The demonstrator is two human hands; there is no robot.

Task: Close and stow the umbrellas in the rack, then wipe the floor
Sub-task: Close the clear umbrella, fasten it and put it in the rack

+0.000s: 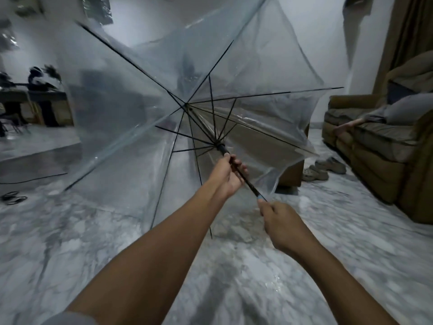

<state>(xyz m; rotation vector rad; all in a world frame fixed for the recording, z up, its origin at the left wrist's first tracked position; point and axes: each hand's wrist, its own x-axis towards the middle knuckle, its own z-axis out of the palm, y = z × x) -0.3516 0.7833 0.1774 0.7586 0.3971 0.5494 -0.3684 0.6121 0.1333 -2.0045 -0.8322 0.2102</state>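
Umbrella [145, 97] open, up-left of both grips, shaft [248, 183] on that line. Right hand [280, 220] fisted round handle [261, 197]; left hand [228, 173] wraps shaft just under runner [221, 147], so left should pull it back.

One clear umbrella [140, 102], one left hand [226, 177], one right hand [282, 222], one sofa [375, 146], two shoes [330, 165].

Blocked ahead by the spread canopy of the clear umbrella [131, 95], hemmed right by the sofa [375, 148] and the shoes [324, 168] beside it — open only low and near, over the marble floor [234, 289].
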